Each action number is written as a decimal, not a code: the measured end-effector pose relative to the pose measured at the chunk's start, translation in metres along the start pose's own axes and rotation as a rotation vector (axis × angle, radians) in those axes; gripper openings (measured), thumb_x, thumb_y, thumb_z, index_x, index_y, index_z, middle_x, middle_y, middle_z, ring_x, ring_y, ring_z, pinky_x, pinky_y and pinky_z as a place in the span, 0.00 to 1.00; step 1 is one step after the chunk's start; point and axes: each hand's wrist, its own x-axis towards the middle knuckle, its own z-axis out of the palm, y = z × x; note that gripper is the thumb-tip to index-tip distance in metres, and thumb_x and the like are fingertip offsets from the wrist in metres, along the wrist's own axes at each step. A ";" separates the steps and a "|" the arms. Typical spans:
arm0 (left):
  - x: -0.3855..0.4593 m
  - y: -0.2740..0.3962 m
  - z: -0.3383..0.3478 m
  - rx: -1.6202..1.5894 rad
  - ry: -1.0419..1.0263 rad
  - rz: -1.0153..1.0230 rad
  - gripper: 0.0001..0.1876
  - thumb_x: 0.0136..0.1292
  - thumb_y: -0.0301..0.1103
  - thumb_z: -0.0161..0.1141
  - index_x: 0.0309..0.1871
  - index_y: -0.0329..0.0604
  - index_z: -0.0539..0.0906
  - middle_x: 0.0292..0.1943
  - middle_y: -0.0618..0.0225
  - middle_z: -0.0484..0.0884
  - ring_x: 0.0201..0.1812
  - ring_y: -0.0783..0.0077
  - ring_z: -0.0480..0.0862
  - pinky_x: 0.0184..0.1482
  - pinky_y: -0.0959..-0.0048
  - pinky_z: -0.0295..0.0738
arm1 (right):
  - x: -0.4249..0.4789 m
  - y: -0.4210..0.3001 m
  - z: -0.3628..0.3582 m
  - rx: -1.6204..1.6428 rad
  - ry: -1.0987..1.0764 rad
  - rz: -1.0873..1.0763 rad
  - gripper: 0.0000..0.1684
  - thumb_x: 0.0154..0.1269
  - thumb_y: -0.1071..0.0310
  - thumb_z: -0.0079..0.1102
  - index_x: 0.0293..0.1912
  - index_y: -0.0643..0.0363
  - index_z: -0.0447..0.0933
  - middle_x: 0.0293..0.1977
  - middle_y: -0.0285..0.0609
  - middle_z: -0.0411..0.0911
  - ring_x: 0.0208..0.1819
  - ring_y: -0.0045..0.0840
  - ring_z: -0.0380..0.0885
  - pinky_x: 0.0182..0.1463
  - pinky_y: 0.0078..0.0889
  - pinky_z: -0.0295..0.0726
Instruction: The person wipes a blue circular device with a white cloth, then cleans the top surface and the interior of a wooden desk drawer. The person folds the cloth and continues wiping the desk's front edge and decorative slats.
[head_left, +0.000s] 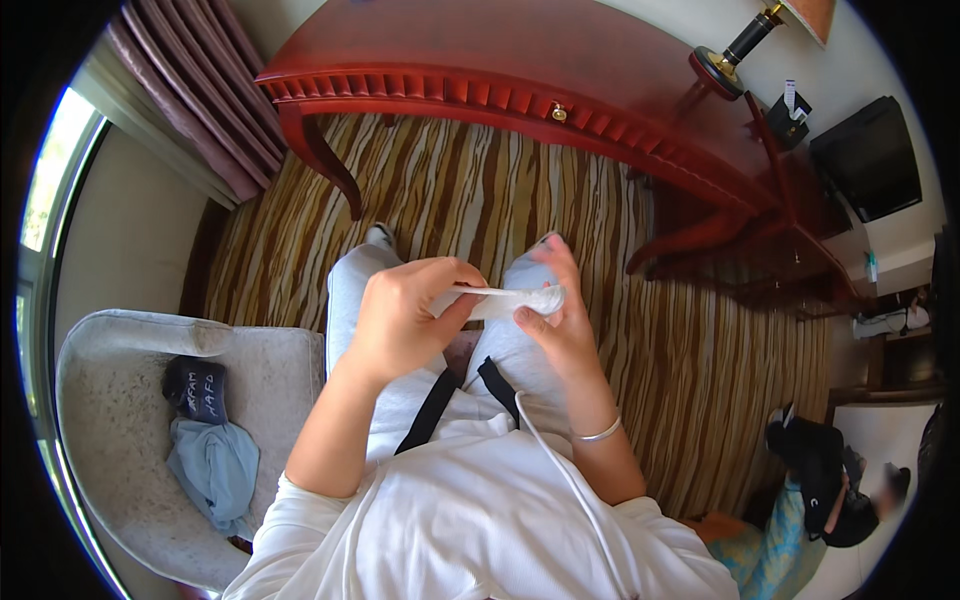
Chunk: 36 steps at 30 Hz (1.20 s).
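Observation:
A folded or rolled white piece of soft material (499, 301), perhaps cloth or gauze, spans the space between my hands above my lap. My left hand (416, 311) pinches its left end between thumb and fingers. Around the rounded right end curls my right hand (559, 307), with the thumb on the near side and the fingers raised and slightly blurred. A silver bangle (600, 430) circles my right wrist. Below the hands, two black straps (431, 412) lie over my light grey trousers (525, 360).
A red wooden desk (480, 82) stands ahead, bearing a lamp (739, 49). On the left, a grey armchair (277, 382) holds a dark printed item (196, 390) and light blue cloth (215, 469). Another person (817, 465) is at lower right. Striped carpet (675, 375) covers the floor.

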 end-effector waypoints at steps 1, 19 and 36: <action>0.007 -0.004 -0.003 -0.069 -0.023 -0.033 0.11 0.54 0.17 0.68 0.41 0.37 0.84 0.38 0.64 0.88 0.41 0.71 0.87 0.45 0.75 0.80 | 0.005 0.000 -0.007 0.029 -0.131 0.010 0.35 0.65 0.67 0.70 0.68 0.61 0.69 0.73 0.50 0.60 0.74 0.35 0.59 0.73 0.39 0.64; 0.145 -0.173 0.069 -1.508 0.039 -1.138 0.19 0.69 0.41 0.53 0.57 0.40 0.79 0.50 0.61 0.86 0.53 0.59 0.86 0.60 0.55 0.80 | 0.156 0.079 -0.043 0.778 0.245 0.786 0.21 0.75 0.67 0.52 0.61 0.69 0.71 0.54 0.52 0.80 0.55 0.34 0.82 0.61 0.40 0.81; 0.243 -0.171 0.105 -1.476 0.169 -1.063 0.11 0.74 0.31 0.54 0.53 0.33 0.77 0.48 0.57 0.85 0.48 0.61 0.87 0.54 0.62 0.85 | 0.241 0.084 -0.067 0.828 0.497 0.570 0.19 0.75 0.65 0.55 0.59 0.66 0.72 0.55 0.49 0.79 0.57 0.36 0.79 0.64 0.42 0.77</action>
